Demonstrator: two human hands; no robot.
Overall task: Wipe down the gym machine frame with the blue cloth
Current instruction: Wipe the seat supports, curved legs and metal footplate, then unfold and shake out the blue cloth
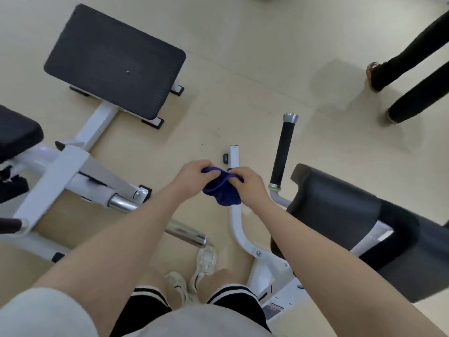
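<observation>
Blue cloth (222, 190): soft, bunched fabric, held in mid-air between both hands, above a white tubular frame bar (235, 215). Left hand (192, 175) pinches its upper edge with curled fingers; right hand (247, 184) grips the opposite edge, fingers closed on the fabric. The bar is smooth, painted, curving near its base. Beside it, a black textured handle grip (283, 154) with what appears a chrome end cap. Right: black padded seat (340, 205). Left: ribbed black footplate (116, 60).
</observation>
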